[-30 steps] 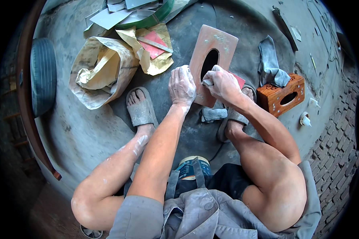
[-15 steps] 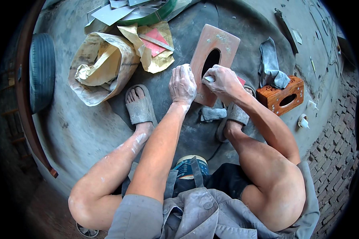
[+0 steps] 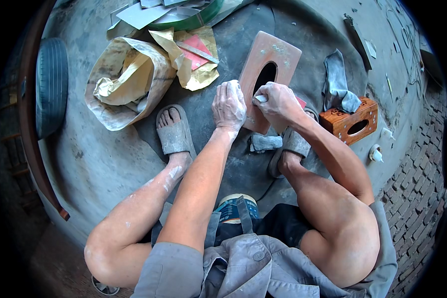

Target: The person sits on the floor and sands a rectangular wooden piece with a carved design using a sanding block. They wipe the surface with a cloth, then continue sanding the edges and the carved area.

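A reddish wooden panel [image 3: 278,54] with an oval slot lies on a dark mat in front of me. My left hand [image 3: 229,105], dusty white, rests flat on the panel's near left edge and steadies it. My right hand [image 3: 277,102] is closed on a small pale piece [image 3: 259,99], perhaps sandpaper, pressed at the slot's near end. My two feet in grey sandals sit on either side below the panel.
A finished orange-brown wooden box [image 3: 348,119] with an oval slot stands at the right, a grey rag [image 3: 335,79] behind it. A crumpled paper sack [image 3: 129,82] lies at the left, a tyre [image 3: 50,84] beyond. A small white bottle [image 3: 375,154] lies right.
The view has shifted slightly; both hands stay on the panel, the right hand's piece moving a little along the slot's near end.
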The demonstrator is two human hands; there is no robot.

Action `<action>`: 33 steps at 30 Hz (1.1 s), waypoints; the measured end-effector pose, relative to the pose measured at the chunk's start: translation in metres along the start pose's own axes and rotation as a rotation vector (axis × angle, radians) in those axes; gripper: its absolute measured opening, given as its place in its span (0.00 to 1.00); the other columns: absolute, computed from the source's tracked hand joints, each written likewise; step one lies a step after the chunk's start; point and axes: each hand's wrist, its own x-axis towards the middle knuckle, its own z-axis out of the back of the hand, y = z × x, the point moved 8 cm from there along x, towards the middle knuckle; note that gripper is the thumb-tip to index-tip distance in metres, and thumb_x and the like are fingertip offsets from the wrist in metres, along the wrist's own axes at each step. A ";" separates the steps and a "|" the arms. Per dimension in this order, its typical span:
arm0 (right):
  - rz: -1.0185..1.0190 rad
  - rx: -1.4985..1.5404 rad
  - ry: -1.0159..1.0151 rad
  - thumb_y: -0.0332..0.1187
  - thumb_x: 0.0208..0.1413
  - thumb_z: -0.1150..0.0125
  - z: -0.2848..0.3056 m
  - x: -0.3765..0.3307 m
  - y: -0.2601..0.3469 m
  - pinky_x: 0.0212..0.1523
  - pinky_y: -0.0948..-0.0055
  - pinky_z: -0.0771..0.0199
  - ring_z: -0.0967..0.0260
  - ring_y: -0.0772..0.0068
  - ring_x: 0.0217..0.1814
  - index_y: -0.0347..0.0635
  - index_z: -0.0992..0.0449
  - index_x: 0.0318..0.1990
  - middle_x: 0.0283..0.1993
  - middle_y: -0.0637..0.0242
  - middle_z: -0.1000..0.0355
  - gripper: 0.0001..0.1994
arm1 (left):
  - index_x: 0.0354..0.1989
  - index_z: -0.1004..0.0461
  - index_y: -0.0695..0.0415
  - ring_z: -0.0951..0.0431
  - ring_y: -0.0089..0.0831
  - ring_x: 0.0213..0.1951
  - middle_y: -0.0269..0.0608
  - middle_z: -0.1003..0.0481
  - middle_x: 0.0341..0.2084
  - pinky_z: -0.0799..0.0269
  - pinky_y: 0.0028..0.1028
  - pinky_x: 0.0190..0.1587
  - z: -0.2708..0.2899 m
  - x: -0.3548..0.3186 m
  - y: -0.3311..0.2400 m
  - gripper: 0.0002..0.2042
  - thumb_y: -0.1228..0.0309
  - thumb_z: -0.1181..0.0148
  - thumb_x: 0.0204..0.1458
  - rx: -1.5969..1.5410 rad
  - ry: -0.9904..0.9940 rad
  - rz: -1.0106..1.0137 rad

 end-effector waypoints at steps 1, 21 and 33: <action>-0.009 0.001 -0.003 0.33 0.53 0.37 -0.001 0.000 -0.001 0.43 0.53 0.21 0.21 0.41 0.39 0.36 0.14 0.37 0.34 0.45 0.21 0.11 | 0.44 0.26 0.59 0.22 0.51 0.44 0.50 0.23 0.38 0.24 0.46 0.45 0.000 0.000 0.000 0.08 0.70 0.51 0.67 0.001 0.002 0.002; -0.001 0.003 0.014 0.32 0.51 0.37 -0.006 0.003 -0.004 0.44 0.53 0.20 0.20 0.40 0.38 0.38 0.13 0.38 0.34 0.42 0.21 0.11 | 0.46 0.28 0.57 0.23 0.53 0.44 0.51 0.24 0.39 0.24 0.48 0.45 -0.002 -0.001 0.000 0.09 0.68 0.53 0.68 -0.005 0.024 0.012; -0.072 0.163 -0.356 0.32 0.50 0.33 -0.001 -0.011 -0.008 0.46 0.52 0.20 0.20 0.43 0.41 0.39 0.14 0.38 0.38 0.47 0.20 0.10 | 0.45 0.28 0.59 0.23 0.52 0.45 0.50 0.24 0.39 0.24 0.46 0.46 -0.002 -0.001 -0.002 0.07 0.70 0.51 0.66 0.015 -0.004 -0.003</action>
